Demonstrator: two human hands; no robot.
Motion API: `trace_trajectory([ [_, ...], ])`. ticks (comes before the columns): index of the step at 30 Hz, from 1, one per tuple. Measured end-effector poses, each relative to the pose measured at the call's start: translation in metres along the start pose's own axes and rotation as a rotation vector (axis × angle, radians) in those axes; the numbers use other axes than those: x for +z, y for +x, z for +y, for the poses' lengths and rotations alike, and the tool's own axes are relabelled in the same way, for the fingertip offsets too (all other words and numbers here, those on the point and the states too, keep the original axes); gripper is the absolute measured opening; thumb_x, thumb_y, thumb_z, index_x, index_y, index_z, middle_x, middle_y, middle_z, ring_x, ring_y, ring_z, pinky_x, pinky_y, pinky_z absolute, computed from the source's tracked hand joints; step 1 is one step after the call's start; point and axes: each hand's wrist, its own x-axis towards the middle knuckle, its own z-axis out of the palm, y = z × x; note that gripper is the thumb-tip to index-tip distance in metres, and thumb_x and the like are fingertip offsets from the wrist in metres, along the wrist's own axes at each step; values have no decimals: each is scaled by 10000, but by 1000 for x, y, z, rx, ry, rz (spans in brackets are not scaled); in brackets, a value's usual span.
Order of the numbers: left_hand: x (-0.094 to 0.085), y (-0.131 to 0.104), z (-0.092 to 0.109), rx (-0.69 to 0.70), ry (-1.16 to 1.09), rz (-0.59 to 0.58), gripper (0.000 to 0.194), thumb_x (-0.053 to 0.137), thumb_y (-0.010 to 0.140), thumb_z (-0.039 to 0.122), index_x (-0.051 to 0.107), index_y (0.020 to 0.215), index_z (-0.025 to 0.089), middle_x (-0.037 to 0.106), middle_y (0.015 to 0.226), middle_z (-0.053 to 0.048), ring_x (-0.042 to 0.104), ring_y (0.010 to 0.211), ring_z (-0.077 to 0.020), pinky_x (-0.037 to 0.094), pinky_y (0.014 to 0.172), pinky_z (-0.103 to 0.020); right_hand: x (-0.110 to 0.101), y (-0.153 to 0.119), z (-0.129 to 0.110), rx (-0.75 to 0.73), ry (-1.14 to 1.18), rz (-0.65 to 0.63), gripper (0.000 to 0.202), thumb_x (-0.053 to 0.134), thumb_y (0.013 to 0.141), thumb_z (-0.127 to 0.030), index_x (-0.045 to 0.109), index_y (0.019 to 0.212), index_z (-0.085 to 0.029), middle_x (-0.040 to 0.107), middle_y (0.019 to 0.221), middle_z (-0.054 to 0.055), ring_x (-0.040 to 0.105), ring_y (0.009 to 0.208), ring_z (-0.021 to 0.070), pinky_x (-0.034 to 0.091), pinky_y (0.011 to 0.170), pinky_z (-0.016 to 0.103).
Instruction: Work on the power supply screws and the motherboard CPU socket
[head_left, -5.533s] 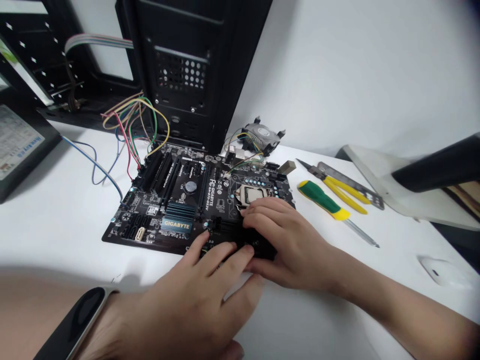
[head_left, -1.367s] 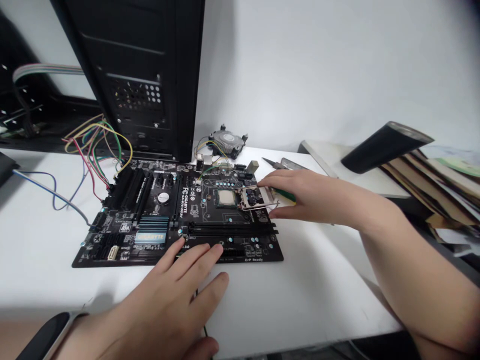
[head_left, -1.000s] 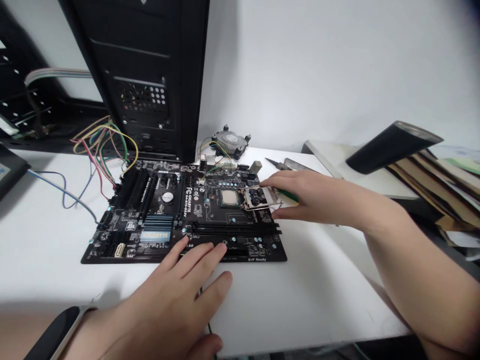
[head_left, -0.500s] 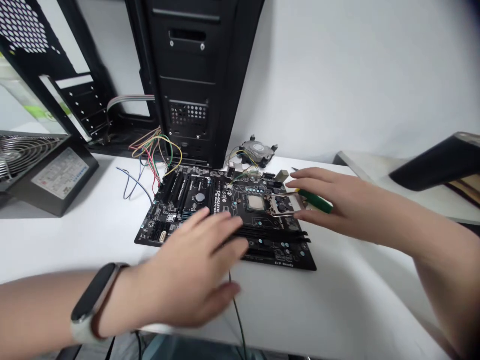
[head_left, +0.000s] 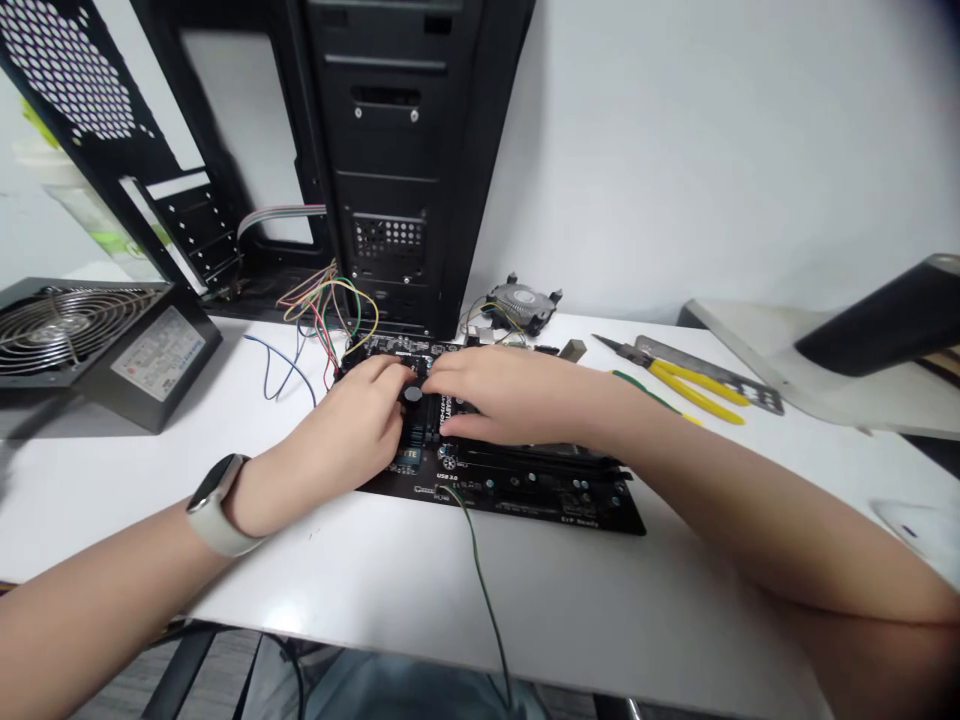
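One motherboard [head_left: 517, 497] marked "ErP Ready"

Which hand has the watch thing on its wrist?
The left hand: a pale band with a dark face circles its wrist, while the right hand has a bare wrist.

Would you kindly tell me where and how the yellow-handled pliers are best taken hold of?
Probably by the yellow handles of the pliers, coming from the near right: those handles reach toward that side, while the pointed nose faces away to the left.
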Motion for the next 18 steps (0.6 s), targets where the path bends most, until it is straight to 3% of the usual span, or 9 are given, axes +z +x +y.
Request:
trace_trajectory([
  [8, 5, -5, 0, -22, -5, -68, 221, 390, 917, 174, 554, 1054, 116, 584, 1086, -143, 561, 1079, -291, 474, 1004, -518, 32, 16, 15, -132, 43, 179, 277, 550, 939, -207, 680, 1146, -76, 682, 1124, 141, 606, 1085, 264, 465, 997, 426],
  [18, 7, -4, 3, -46, 38, -74, 233, 379, 924, 216, 541, 1056, 112, 565, 1112, -154, 548, 1088, -303, 475, 997, -521, 39, 20, 16, -126, 76, 214, 276, 529, 940, -216, 697, 1106, -74, 688, 1058, 136, 600, 1009, 263, 467, 944, 412],
])
